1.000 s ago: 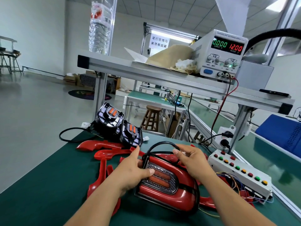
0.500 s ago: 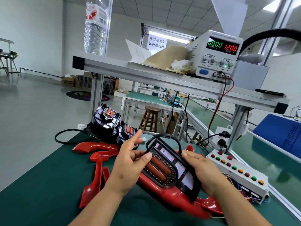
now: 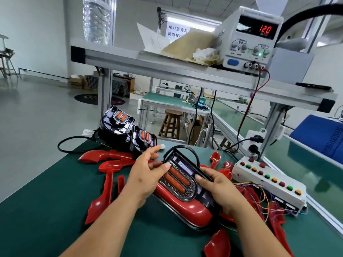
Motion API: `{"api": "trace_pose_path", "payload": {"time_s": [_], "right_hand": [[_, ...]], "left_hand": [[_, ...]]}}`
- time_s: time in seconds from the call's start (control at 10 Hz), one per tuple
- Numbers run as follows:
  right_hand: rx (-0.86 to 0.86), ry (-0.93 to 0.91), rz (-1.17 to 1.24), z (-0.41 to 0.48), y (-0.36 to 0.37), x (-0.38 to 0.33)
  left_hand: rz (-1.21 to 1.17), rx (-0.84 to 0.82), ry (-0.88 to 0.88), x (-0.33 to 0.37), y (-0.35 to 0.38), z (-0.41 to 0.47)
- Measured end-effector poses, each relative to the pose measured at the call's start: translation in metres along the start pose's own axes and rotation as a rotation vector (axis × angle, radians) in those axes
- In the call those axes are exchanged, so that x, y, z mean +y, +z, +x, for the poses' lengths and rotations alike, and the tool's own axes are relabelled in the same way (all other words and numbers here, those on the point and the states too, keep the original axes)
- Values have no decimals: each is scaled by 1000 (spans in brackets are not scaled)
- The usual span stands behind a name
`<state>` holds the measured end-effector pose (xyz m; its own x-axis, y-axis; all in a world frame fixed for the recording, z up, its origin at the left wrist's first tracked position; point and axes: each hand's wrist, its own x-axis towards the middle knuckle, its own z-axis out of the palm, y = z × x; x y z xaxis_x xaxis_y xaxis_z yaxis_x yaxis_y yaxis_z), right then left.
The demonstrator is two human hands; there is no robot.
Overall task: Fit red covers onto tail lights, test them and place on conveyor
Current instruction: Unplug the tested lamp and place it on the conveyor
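A tail light with two orange bars sits in a red cover on the green bench mat. My left hand grips its left side, thumb on the lens, with a small white connector at the fingertips. My right hand clasps the right side, thumb on the black frame. A black cable loops over the top of the light. Two bare black tail lights stand at the back left.
Several loose red covers lie around my hands. A white box of coloured buttons with loose wires is at the right. A power supply reading 12.0 sits on the overhead shelf. The conveyor runs along the right.
The tail light was lifted and tilted up out of the red cover, then came back down into it. Both hands shifted their grip along its sides, and the view moved closer.
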<state>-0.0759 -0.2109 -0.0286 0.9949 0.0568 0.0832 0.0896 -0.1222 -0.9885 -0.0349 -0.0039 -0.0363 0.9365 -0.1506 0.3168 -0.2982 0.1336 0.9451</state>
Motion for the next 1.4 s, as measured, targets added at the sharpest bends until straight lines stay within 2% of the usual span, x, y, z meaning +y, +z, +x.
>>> {"api": "trace_pose_path", "payload": {"time_s": [0.1, 0.2, 0.3, 0.4, 0.5, 0.6, 0.7, 0.9, 1.0, 1.1, 1.2, 1.3, 1.4], "right_hand": [[-13, -33, -43, 1, -3, 0], [-20, -60, -86, 3, -1, -3], [-49, -94, -166, 5, 2, -5], [-49, -129, -284, 4, 7, -9], [20, -195, -409, 7, 10, -9], [78, -255, -494, 9, 10, -6], [133, -277, -540, 10, 11, -5], [195, -152, -731, 1, 5, -23], [195, -283, -701, -29, -15, -58], [-215, -231, -852, -72, -29, -64], [-569, 70, -1114, -83, -30, -19], [-409, 7, -881, -86, -34, 27], [-23, 132, -675, -94, -26, 37]], "left_hand": [[323, -33, 133, 3, -4, 0], [670, -64, 429, 10, -8, -2], [609, -140, 308, 9, -5, 1], [416, -114, 100, 8, -7, 7], [275, -92, -6, 9, -11, 10], [118, -144, -163, 10, -9, 10], [93, -134, -203, 7, -8, 9], [137, -98, -93, 7, -7, 9], [95, -76, -131, 4, -9, 12], [6, -75, -201, 3, -10, 13], [-66, -47, -251, 3, -10, 14], [-110, -33, -268, 2, -7, 15], [-122, -18, -265, 1, -6, 15]]}}
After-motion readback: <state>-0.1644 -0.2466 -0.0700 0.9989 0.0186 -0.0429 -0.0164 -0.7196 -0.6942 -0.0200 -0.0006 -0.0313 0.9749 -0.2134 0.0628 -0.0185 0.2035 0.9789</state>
